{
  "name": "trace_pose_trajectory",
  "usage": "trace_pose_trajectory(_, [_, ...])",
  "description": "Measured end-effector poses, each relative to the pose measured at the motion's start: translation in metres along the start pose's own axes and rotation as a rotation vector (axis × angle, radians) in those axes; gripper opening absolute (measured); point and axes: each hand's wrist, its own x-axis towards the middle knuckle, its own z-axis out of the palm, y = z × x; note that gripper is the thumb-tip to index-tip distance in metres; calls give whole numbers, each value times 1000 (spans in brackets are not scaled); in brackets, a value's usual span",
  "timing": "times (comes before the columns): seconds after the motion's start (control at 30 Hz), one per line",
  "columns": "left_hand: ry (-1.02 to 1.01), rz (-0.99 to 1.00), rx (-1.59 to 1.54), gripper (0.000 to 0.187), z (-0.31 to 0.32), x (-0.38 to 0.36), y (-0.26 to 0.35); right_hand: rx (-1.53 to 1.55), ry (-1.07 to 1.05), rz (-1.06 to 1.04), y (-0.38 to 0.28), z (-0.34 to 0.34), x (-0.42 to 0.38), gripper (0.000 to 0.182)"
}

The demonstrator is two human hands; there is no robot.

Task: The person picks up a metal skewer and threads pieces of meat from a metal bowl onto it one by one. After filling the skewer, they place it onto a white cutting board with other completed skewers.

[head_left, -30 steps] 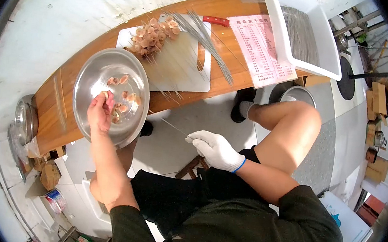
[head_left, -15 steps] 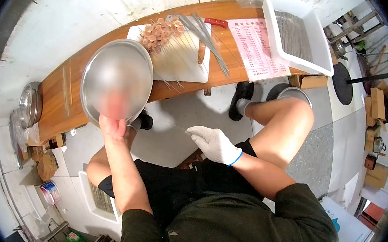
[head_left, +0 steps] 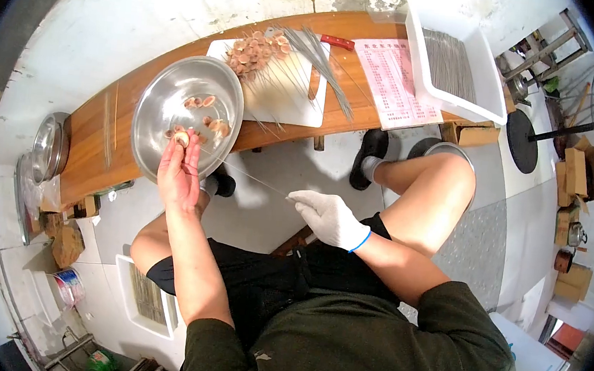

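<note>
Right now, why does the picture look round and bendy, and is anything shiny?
Head view: a fisheye lens bows the wooden bench and leaves black corners; the steel bowl gleams with glare; the left hand and gloved right hand look sharp, not blurred.

Bare left hand [head_left: 180, 171] pinches a round sausage slice [head_left: 182, 137] over the steel bowl [head_left: 155, 104]; white-gloved right hand [head_left: 326, 217] grips a thin metal skewer [head_left: 251, 179].

Printed sheet, too small to read

A pink sheet [head_left: 397, 83] on the far wooden counter [head_left: 101, 139] carries rows of red print and a heading; no character is legible.
</note>
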Motion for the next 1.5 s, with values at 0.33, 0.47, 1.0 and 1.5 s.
trace_pose_trajectory(0.33, [51,5,-103,26,-10,4,-3,4,23,-76,0,3,1,24])
trace_pose_trajectory(0.47, [66,-35,-132,25,-10,3,-1,-18,17,-86,-5,1,3,23])
trace_pose_trajectory(1.0, [81,1,-110,23,-10,6,-3,-15,23,-85,-3,1,3,23])
trace_pose_trajectory(1.5, [54,14,-64,22,-11,5,-3,-36,26,-108,-1,1,5,23])
